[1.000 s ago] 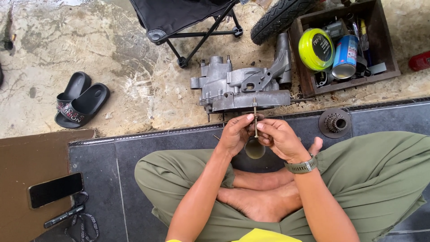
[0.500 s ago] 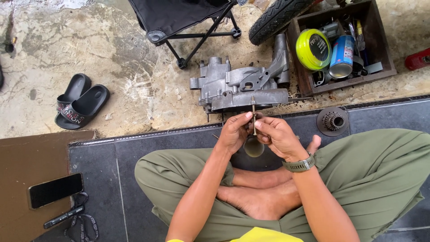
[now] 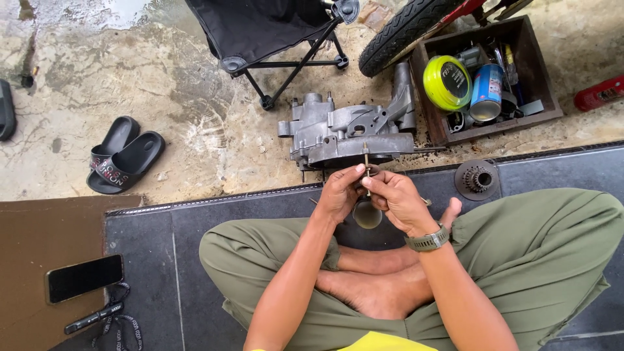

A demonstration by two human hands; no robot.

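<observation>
I sit cross-legged on a dark mat [image 3: 195, 247]. My left hand [image 3: 340, 193] and my right hand [image 3: 398, 200] meet in front of me, both pinching a thin metal rod [image 3: 366, 156] that stands upright between the fingertips. Below the hands hangs a small round metal cup-shaped part [image 3: 367, 214], in line with the rod. A grey watch [image 3: 427, 242] is on my right wrist. Just beyond the hands a grey metal engine casing [image 3: 348, 133] lies on the concrete.
A wooden box [image 3: 484, 78] with a yellow tin, a blue can and tools stands at the back right, beside a tyre [image 3: 406, 29]. A gear [image 3: 478, 179] lies on the mat. A folding stool [image 3: 266, 36], black sandals [image 3: 123, 162], a phone [image 3: 84, 278] and a red object [image 3: 598, 94] surround me.
Both hands stay together on the rod; the fingers shift only slightly. The view has barely moved.
</observation>
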